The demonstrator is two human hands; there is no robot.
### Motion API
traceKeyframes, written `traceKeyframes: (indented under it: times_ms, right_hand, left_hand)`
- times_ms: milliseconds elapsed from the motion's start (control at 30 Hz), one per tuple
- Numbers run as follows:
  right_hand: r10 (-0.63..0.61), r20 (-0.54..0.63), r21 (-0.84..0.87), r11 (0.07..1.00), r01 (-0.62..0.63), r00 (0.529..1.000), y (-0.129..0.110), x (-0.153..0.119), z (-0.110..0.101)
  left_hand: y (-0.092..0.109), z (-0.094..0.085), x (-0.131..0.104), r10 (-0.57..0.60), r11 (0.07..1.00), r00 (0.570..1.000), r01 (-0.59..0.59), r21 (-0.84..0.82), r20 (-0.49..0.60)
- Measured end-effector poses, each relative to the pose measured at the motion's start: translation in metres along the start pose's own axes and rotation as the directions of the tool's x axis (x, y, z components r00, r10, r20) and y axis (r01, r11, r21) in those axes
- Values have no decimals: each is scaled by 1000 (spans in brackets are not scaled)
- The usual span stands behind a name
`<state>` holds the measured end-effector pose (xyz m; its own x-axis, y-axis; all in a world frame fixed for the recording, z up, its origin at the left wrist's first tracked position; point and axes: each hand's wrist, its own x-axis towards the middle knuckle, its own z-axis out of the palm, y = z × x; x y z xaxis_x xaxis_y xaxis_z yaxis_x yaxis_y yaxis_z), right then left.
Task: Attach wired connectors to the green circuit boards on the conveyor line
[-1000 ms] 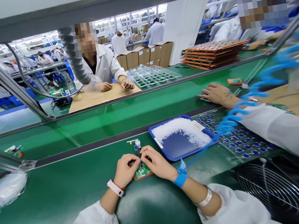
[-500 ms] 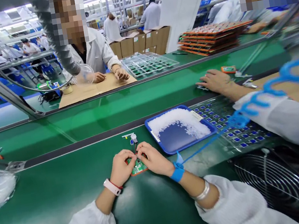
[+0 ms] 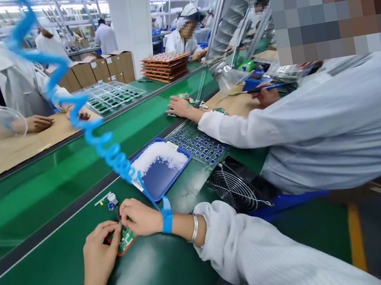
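And here are both hands closing in on one small spot: a green circuit board with an orange-red edge [image 3: 127, 239], lying low over the smooth dark-green work surface [image 3: 153, 273], right between them. The bare left hand [image 3: 99, 248] takes the near-left side, thumb and fingertips drawn tight together over the board; the bare right hand [image 3: 142, 216] comes in from the far-right corner, fingers curled in close, almost meeting the left. Whether either pair of fingertips has quite met, or what tiny piece lies between them, cannot be told from here. Coming from opposite sides probably lets one hand steady the board against the other's push.

Just beyond sits a small grey-white block-shaped part [image 3: 112, 199], near a little blue square part [image 3: 111, 206], likely laid there for short reach. Beside the right forearm, the shallow blue plastic tray [image 3: 160, 178] has its loose white granules [image 3: 158, 153] banked towards the far side, its raised rim presumably there to stop them scattering. And look at that bright-blue wrist strap [image 3: 166, 216], tied to a coiled blue cord [image 3: 112, 150]: probably a static guard, the coils giving slack for the arm.
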<state>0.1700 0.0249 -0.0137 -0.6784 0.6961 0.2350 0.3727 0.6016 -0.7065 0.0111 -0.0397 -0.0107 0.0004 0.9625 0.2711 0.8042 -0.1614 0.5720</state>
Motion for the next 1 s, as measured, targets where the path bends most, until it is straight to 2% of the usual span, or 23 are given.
traceKeyframes:
  times_ms: [233, 433, 600, 733, 900, 1000]
  right_hand:
    - [3, 16, -25, 1000, -3, 1000, 1, 3, 1]
    - [-13, 0, -40, 999, 12, 1000, 2, 6, 0]
    - [-4, 36, -103, 995, 8, 999, 4, 8, 2]
    - [-1, 46, -85, 996, 5, 999, 4, 9, 0]
    - [27, 58, -34, 999, -25, 998, 1, 8, -4]
    - [33, 34, 7, 999, -33, 999, 0, 7, -5]
  left_hand:
    - [-3, 0, 5, -91, 993, 994, 95, -73, 55]
    - [5, -4, 7, -100, 989, 991, 108, -98, 89]
    - [9, -8, 11, -127, 983, 986, 139, -117, 106]
    - [10, -10, 12, -152, 979, 979, 168, -114, 139]
    - [13, -8, 7, -177, 975, 980, 187, -120, 88]
    - [12, -5, 3, -116, 988, 993, 117, -101, 17]
